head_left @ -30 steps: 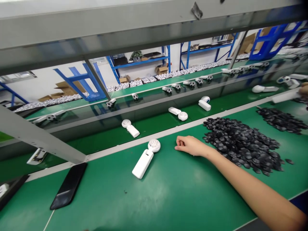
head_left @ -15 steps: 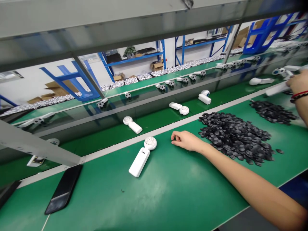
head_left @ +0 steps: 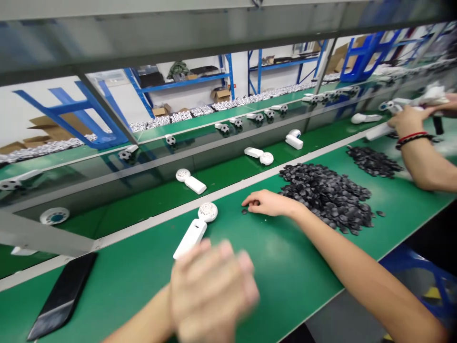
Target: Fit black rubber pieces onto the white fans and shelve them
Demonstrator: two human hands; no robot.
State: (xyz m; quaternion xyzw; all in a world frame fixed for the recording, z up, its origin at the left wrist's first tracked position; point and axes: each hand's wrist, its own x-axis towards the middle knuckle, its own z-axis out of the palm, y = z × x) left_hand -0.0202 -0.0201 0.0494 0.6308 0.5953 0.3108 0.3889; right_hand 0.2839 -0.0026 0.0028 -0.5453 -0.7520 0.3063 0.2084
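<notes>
A white handheld fan [head_left: 187, 238] with a round openwork head lies on the green bench. My left hand [head_left: 214, 290], smeared by motion, is in front of its lower end; whether it touches the fan or holds anything cannot be made out. Farther right, my right hand [head_left: 271, 203] rests low over the bench with its forefinger stretched out and the thumb a little apart. Just below those fingertips lies one small black flat piece [head_left: 244, 211]. Behind my right wrist is a heap of similar black pieces [head_left: 328, 195].
A smaller black heap [head_left: 373, 161] lies near a co-worker's hand [head_left: 410, 121], which has red and black wristbands. Several white fans [head_left: 195, 185] lie on the green strip beyond the rail. A black phone [head_left: 64, 295] is at left. A metal post [head_left: 46, 224] rises beside it.
My left hand has come into view from below, in front of the fan. A single black piece now shows on the bench under my right fingertips. The view has shifted right.
</notes>
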